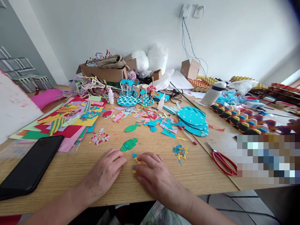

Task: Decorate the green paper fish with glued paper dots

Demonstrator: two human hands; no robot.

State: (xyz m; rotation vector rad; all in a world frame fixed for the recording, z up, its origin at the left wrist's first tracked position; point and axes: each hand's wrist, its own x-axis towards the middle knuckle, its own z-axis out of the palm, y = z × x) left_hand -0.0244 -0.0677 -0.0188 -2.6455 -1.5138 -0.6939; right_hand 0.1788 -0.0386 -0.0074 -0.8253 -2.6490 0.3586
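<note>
the near fish (pixel 131 143), green, lies flat on the table (pixel 122 187) just beyond the hands; it is the clock's centre, with twelve away from the person. it carries one blue dot (pixel 127 146) and is judged begun, not complete. the far fish (pixel 131 127), at twelve, shows no decoration. the loose pieces (pixel 134 155), between five and six, appear unplaced.

grip: the left hand (pixel 104 170), between seven and eight, is palm down, fingers together and loosely bent; nothing shows in it, and its underside is hidden. the right hand (pixel 156 175), between four and five, has fingers slightly parted at the pieces; whether any is pinched cannot be told.

count: green fish, two; loose pieces, at least four, some possibly covered; stands (pixel 127 100) near twelve, two, seemingly assembled; glue bottles (pixel 111 97), two, at eleven and one; discs (pixel 191 115) at two, at least three, stacked; scissors (pixel 223 162) at three, one pair; phone (pixel 32 165) near nine, one. red-white bits (pixel 99 137), between nine and ten: uncountable.
</note>
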